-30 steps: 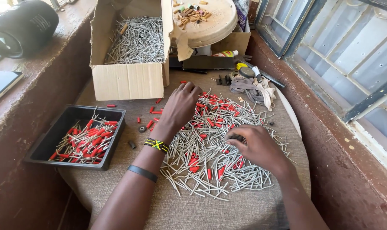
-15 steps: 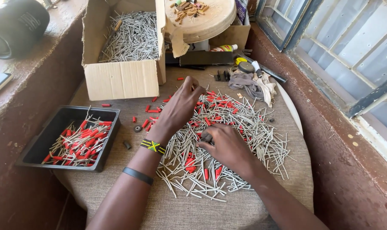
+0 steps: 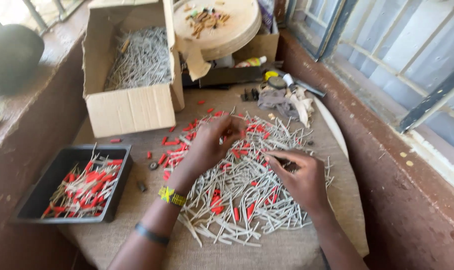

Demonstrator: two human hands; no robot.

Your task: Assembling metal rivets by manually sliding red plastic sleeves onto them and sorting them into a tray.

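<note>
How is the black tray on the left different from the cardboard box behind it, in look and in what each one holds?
The black tray is low, dark and smooth-walled; the cardboard box is taller, light brown, with flaps standing up. The tray holds pale sticks fitted with red sleeves, a thin layer; the box holds a dense heap of plain pale sticks, no red visible. Both are open on top and stand on the cloth-covered table.

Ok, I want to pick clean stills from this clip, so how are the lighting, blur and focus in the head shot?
Head view: daylight from the barred window is strong, washing out the top left corner; the left hand and right hand are slightly motion-smeared; the pile of pale sticks stays fairly sharp; the black tray sits in softer shade.
</note>
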